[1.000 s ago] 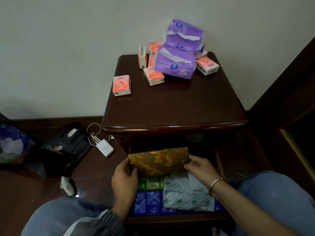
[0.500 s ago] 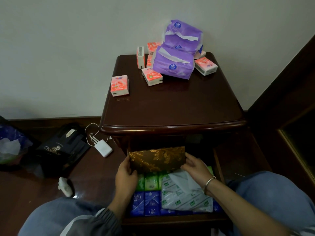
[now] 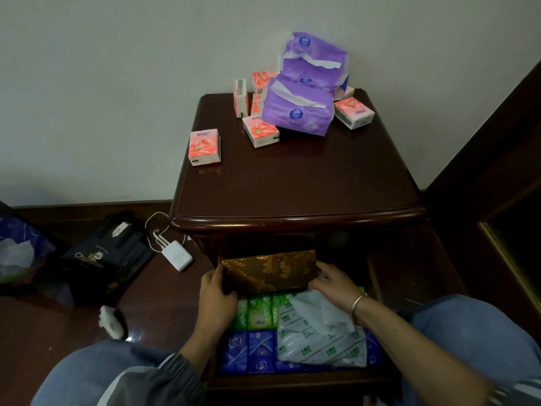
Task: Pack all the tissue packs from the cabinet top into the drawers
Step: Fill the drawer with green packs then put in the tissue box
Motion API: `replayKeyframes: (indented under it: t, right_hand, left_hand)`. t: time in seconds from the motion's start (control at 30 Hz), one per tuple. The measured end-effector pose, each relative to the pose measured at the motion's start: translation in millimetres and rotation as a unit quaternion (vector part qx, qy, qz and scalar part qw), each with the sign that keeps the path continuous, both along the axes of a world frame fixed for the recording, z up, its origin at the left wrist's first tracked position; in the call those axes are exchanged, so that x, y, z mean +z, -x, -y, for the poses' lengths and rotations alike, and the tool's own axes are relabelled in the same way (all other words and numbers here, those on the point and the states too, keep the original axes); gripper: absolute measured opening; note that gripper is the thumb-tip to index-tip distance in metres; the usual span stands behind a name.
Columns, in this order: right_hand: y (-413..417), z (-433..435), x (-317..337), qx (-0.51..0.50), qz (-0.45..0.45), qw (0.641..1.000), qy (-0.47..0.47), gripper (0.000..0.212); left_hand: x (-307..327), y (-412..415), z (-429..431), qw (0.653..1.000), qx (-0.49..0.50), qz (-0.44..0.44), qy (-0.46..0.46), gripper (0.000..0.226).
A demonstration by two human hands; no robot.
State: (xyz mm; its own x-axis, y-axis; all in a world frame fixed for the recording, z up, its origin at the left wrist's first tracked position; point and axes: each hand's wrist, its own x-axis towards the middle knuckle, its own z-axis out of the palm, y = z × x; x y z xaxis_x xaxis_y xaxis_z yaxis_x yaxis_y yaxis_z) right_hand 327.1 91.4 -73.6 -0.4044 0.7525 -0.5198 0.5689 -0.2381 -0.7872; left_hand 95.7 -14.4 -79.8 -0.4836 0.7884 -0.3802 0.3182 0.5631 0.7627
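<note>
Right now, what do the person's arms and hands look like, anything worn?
Both hands are bare, no gloves. The left hand comes from a dark grey sleeve with a pale stripe. The right hand has a thin silver bangle at the wrist, forearm uncovered.

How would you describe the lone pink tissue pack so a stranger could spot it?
Find the dark wooden cabinet top against the white wall. Near its left edge lies one small pink tissue pack. It alone sits apart from the cluster around the purple packs.
</note>
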Motion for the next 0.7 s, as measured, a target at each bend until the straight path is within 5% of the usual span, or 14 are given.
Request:
replayKeyframes:
  t: [0.13, 0.27, 0.7]
  right_hand:
    - [-1, -7, 8, 0.017, 0.021, 0.999, 0.04, 0.02]
    - [-3, -2, 8, 0.024, 0.045, 0.998, 0.046, 0.061]
    - [4, -6, -4, 0.029, 0.04, 0.999, -0.021, 0.057]
  left_hand:
    - [0, 1, -2, 1.0, -0.014, 0.018, 0.0, 0.07]
    - [-3, 3, 1, 1.0, -0.009, 0.003, 0.014, 0.073]
    - [-6, 6, 0, 0.999, -0.02, 0.012, -0.027, 0.079]
